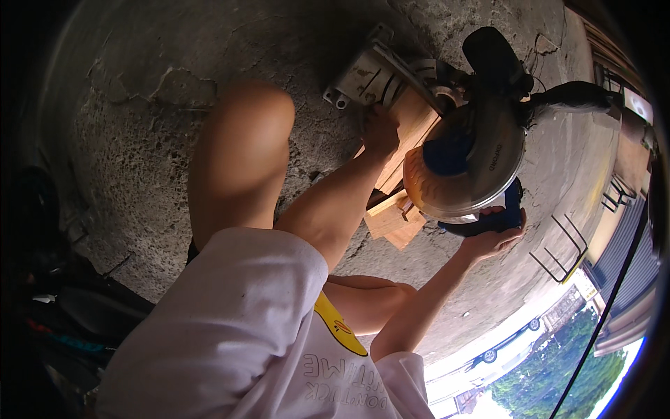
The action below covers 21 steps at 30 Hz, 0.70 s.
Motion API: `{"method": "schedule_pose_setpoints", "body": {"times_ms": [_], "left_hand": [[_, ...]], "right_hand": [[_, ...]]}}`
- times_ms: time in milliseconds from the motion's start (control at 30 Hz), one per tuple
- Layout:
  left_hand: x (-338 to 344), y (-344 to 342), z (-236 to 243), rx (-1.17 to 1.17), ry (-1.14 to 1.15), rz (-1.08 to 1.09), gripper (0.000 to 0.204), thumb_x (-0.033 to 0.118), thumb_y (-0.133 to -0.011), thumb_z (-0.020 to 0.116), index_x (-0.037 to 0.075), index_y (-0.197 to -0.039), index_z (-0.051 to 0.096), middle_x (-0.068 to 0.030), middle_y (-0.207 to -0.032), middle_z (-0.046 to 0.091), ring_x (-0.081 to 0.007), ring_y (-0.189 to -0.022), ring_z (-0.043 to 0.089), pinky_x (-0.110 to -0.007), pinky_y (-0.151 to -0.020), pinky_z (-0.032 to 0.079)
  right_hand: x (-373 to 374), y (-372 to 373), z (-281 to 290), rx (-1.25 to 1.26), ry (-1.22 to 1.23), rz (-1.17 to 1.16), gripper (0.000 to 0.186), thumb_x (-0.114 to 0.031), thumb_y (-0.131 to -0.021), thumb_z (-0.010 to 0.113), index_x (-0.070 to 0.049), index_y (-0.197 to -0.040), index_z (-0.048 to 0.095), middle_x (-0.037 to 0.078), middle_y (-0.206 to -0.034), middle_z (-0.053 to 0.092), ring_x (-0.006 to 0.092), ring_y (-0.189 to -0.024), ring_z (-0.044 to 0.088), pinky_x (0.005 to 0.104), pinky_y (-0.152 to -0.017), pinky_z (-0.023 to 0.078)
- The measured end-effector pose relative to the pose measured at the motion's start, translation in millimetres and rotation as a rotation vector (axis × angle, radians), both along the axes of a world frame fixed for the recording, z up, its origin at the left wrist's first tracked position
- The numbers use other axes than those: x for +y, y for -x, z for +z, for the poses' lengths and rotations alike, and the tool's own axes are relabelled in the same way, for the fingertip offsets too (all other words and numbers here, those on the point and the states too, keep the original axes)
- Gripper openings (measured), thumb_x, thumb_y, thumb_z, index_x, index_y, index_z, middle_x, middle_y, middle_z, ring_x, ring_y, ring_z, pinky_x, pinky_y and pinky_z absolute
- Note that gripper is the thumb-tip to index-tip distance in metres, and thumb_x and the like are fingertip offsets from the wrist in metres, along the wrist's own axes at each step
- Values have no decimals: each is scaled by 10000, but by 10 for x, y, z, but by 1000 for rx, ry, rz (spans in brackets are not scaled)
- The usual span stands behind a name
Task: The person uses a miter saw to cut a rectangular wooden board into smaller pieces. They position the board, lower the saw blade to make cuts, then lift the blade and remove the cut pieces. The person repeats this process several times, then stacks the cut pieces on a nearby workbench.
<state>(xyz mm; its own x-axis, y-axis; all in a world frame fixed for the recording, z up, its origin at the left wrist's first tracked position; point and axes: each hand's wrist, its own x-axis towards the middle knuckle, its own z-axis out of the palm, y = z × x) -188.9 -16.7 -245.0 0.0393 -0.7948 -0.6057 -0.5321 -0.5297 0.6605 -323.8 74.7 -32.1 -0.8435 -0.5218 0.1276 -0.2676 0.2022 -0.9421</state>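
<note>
A miter saw [464,164] with a dark motor housing and a clear round blade guard stands on the ground in front of me. My right hand [494,241] is wrapped round its dark blue handle [515,202]. A wooden board [412,124] lies across the grey metal saw base [366,78], partly under the guard. On the board's left edge, close to the base, rests my left hand [382,130]. Its fingers are curled and partly in shadow, gripping the board. The blade's lower edge and its contact with the wood are hidden by the guard.
Several short wood pieces [396,222] lie just below the saw. Rough, cracked concrete [160,153] spreads around. My bare knee [255,105] is left of the saw. A black dust bag [576,96] juts out right. Metal bars [562,248] and a parked car [499,349] are farther off.
</note>
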Motion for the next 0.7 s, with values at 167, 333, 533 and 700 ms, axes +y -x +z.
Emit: {"method": "schedule_pose_setpoints", "body": {"times_ms": [167,333,533,700], "left_hand": [[-14,-14,10,38,-54,2,477,143,-882,619,-23,-1221,327,-352,-1165,454,-476,-1048,531,-530,-854,447],[9,8,-97,-30,1,-41,495,246,-880,656,14,-1187,345,-283,-1144,491,-413,-1002,584,-535,-806,489],[48,65,-185,-19,29,-21,476,228,-864,667,-5,-1158,374,-304,-1106,498,-430,-1052,547,-529,-856,458],[60,81,-250,-71,85,29,428,219,-848,678,-6,-1116,433,-288,-1122,501,-421,-1103,509,-518,-919,417]], "right_hand": [[2,-13,-51,65,-13,-22,568,-505,-1037,221,-46,-1255,475,92,-764,561,133,-596,522,239,-520,468],[22,-40,-106,73,6,-26,580,-522,-1030,232,-37,-1238,475,93,-759,565,138,-601,530,241,-514,467],[60,-62,-131,69,32,-29,594,-549,-1020,243,-42,-1238,463,101,-791,567,143,-634,551,246,-528,491],[64,-68,-158,49,34,-4,610,-579,-1005,260,-54,-1238,464,106,-849,555,156,-686,579,242,-562,530]]}}
